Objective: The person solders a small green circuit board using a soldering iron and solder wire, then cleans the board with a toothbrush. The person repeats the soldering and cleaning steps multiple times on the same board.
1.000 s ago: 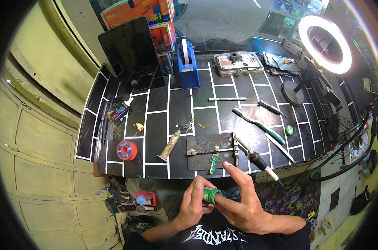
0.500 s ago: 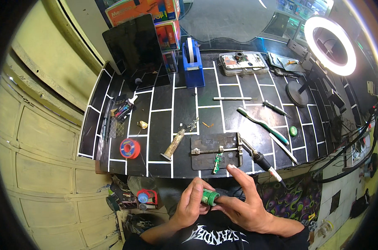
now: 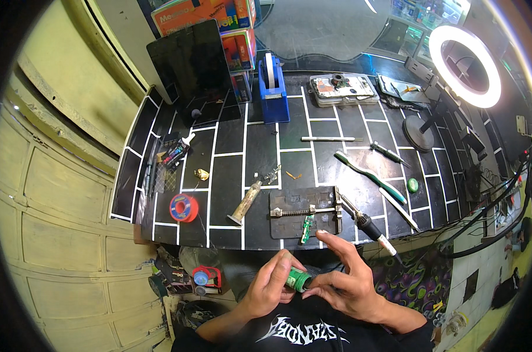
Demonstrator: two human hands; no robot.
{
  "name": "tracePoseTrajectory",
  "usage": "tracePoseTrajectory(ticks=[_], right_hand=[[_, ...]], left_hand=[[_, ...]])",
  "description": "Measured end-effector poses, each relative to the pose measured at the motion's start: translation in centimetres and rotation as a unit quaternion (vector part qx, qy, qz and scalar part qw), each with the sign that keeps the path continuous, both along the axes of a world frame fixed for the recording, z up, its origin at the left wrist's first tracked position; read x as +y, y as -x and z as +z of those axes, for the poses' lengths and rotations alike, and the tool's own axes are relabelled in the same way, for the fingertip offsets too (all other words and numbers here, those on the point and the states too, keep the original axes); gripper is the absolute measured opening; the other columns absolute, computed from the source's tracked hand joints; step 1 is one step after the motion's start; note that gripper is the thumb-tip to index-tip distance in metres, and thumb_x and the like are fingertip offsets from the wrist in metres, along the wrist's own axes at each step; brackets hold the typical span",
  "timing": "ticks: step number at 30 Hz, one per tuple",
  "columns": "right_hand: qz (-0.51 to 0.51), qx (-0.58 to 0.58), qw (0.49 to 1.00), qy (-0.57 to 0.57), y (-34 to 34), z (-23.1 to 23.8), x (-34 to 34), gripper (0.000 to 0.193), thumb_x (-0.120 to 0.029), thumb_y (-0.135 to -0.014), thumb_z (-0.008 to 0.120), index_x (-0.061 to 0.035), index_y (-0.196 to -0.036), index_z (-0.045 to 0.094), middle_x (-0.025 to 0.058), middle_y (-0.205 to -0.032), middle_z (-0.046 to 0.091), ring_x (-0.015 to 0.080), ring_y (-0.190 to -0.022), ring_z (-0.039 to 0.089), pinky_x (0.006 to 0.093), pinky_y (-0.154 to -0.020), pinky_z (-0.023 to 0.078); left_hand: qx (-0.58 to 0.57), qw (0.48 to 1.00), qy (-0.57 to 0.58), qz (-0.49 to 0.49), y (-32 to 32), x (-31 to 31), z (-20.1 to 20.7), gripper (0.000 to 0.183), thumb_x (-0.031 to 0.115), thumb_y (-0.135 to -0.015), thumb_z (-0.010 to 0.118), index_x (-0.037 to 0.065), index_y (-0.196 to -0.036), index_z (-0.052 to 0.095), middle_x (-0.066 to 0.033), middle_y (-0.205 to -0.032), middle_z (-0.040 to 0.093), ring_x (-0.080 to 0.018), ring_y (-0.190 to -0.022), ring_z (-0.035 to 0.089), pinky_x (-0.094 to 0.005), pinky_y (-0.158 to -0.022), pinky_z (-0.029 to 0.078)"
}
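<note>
My left hand (image 3: pixel 267 286) is wrapped round a small green jar (image 3: pixel 297 279), held tilted close to my body with its mouth toward the right. At that mouth, the thumb and a bent finger of my right hand (image 3: pixel 351 281) come together. Its index finger is raised, its tip by the table's front edge. Whatever those closed fingers pinch is hidden. Just beyond, a dark board holder (image 3: pixel 286 224) with a spring bar sits on the table, and a narrow green circuit board (image 3: pixel 306 229) lies at its front. A soldering iron (image 3: pixel 368 227) leans over its right side, handle past the table edge.
On the black, white-lined table (image 3: pixel 228 176) are a red solder spool (image 3: pixel 184 207), a syringe (image 3: pixel 246 201), a green toothbrush (image 3: pixel 371 176), a green cap (image 3: pixel 412 185) and a blue tape dispenser (image 3: pixel 272 100). A lit ring lamp (image 3: pixel 493 70) stands at the right.
The jar has shifted slightly to the right and turned a little in my left hand. My right fingers have drawn back slightly from its mouth, and the raised index finger has moved slightly left.
</note>
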State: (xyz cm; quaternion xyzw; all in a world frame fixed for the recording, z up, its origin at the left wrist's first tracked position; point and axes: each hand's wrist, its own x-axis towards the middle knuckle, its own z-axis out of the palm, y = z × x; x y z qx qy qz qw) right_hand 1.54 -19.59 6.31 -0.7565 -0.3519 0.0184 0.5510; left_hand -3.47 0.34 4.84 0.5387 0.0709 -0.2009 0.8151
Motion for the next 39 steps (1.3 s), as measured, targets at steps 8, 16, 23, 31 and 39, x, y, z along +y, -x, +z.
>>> tracePoseTrajectory(ticks=[8, 16, 23, 31, 39], right_hand=[[-0.050, 0.022, 0.998, 0.026, -0.2, 0.3, 0.3, 0.025, 0.001, -0.070, 0.085, -0.0028, -0.091, 0.073, 0.0192, -0.123, 0.053, 0.0342, -0.117, 0.058, 0.0425, -0.097, 0.049], [-0.051, -0.026, 0.996, 0.067, -0.5, 0.9, 0.3, 0.031, 0.010, -0.071, 0.078, -0.0013, -0.099, 0.070, 0.0177, -0.117, 0.053, 0.0328, -0.111, 0.054, 0.0410, -0.090, 0.047], [-0.043, 0.014, 0.997, 0.056, -0.6, 1.6, 0.7, 0.029, 0.007, -0.073, 0.081, -0.0006, -0.099, 0.071, 0.0183, -0.118, 0.054, 0.0340, -0.112, 0.055, 0.0414, -0.093, 0.047], [-0.023, 0.022, 0.998, 0.051, -1.1, 1.8, 0.2, 0.025, 0.004, -0.073, 0.082, 0.0006, -0.095, 0.071, 0.0188, -0.119, 0.054, 0.0346, -0.113, 0.057, 0.0429, -0.095, 0.048], [-0.042, -0.031, 0.995, 0.082, -0.7, 0.8, 0.1, 0.030, 0.014, -0.071, 0.073, 0.0001, -0.096, 0.067, 0.0192, -0.116, 0.051, 0.0335, -0.110, 0.055, 0.0407, -0.090, 0.048]], left_hand=[[0.094, 0.983, 0.154, 0.010, -0.4, -0.9, -0.7, 0.045, 0.046, -0.112, 0.031, 0.005, -0.109, 0.049, -0.0015, -0.068, 0.044, -0.0048, -0.046, 0.027, -0.0227, -0.042, 0.023], [0.086, 0.983, 0.160, 0.022, -1.0, -1.7, -0.5, 0.048, 0.048, -0.112, 0.029, 0.006, -0.107, 0.051, 0.0010, -0.062, 0.034, -0.0063, -0.043, 0.026, -0.0247, -0.040, 0.020], [0.113, 0.977, 0.175, 0.045, -1.1, -1.8, -0.5, 0.049, 0.051, -0.111, 0.031, 0.007, -0.108, 0.051, 0.0003, -0.063, 0.039, -0.0061, -0.042, 0.026, -0.0239, -0.040, 0.023], [0.159, 0.959, 0.230, 0.036, -0.9, -2.1, -0.9, 0.046, 0.050, -0.111, 0.034, 0.008, -0.111, 0.053, 0.0009, -0.064, 0.037, -0.0056, -0.042, 0.026, -0.0231, -0.040, 0.025], [0.163, 0.950, 0.264, 0.014, -1.2, -2.3, -0.7, 0.045, 0.050, -0.111, 0.034, 0.010, -0.113, 0.052, 0.0023, -0.062, 0.031, -0.0060, -0.043, 0.026, -0.0230, -0.040, 0.024]])
